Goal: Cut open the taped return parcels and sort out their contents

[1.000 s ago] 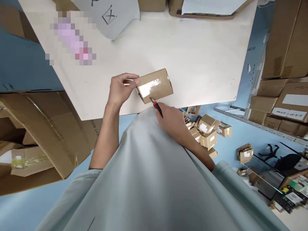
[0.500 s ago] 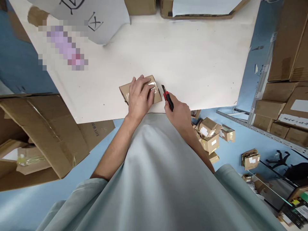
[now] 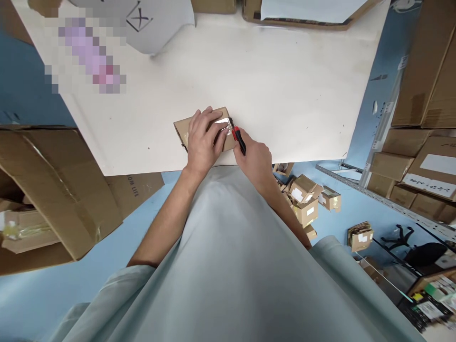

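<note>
A small taped cardboard box (image 3: pixel 183 129) lies flat near the front edge of the white table (image 3: pixel 270 90). My left hand (image 3: pixel 204 141) rests on top of it, fingers spread and pressing down. My right hand (image 3: pixel 253 160) is closed round a red and black utility knife (image 3: pixel 238 137). The knife's tip touches the shiny tape at the box's right end.
A large open cardboard carton (image 3: pixel 53 190) stands at the left below the table. Several small taped boxes (image 3: pixel 306 202) lie on the blue floor at the right. Stacked cartons (image 3: pixel 423 109) fill shelving on the right. A grey sheet (image 3: pixel 160 23) and more cartons (image 3: pixel 302 14) sit at the table's far edge.
The box was turned and laid flat, and my left hand moved on top of it. My right hand then brought the knife from beside the box to its taped right end.
</note>
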Action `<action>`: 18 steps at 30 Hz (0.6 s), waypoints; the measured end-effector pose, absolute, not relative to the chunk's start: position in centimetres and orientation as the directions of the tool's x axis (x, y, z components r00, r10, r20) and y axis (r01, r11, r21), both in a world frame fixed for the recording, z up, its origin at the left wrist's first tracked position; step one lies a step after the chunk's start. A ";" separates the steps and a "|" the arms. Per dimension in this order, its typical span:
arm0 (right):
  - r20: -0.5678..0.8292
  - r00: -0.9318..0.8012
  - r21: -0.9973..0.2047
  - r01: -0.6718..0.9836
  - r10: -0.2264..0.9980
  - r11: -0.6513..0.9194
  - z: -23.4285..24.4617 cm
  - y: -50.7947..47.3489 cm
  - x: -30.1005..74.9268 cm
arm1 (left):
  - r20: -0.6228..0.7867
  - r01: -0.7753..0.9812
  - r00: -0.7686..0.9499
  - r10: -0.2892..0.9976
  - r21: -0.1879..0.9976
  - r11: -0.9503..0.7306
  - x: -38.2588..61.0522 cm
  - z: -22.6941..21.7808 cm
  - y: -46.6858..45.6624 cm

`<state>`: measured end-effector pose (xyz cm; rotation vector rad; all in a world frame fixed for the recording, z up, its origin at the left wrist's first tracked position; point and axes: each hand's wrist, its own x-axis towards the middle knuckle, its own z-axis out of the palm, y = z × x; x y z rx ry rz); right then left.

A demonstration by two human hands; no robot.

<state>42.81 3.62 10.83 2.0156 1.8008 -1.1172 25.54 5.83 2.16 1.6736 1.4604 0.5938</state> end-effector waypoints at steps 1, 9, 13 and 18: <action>-0.661 -0.031 -0.300 0.927 0.749 -0.227 10.9 3.6 42.6 | -0.178 0.571 0.214 0.960 0.821 0.025 25.5 2.2 5.8; -0.697 0.061 -0.167 0.955 0.714 -0.244 12.4 3.8 39.4 | -0.199 0.542 0.215 0.956 0.839 0.053 25.5 1.9 5.8; -0.666 0.087 -0.141 0.961 0.741 -0.239 12.1 4.8 38.2 | -0.202 0.491 0.224 0.953 0.868 0.069 25.6 1.9 5.5; -0.684 0.108 -0.065 0.976 0.722 -0.208 12.4 4.9 38.0 | -0.210 0.425 0.219 0.953 0.900 0.101 25.8 1.8 5.4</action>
